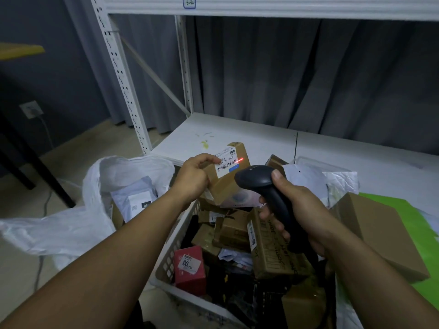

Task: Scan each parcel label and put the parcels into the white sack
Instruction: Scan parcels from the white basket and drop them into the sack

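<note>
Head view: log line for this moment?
left hand: holds cardboard parcel | right hand: grips scanner | red beam: at label | white sack: open

The parcel (225, 186) in the left hand (192, 179) is plain brown cardboard, matt, with a smooth white paper label (225, 163) stuck on its upper face. The scanner (254, 179) in the right hand (299, 207) is black plastic with a dull sheen. Left of the left hand, the white sack (71, 224) is thin, crinkled plastic sheet. Below both hands the basket (169, 255) is white perforated plastic. Beyond the hands, the shelf upright (118, 67) looks like white painted metal, and the curtain (285, 74) behind it is grey matt cloth hanging in folds.
</note>
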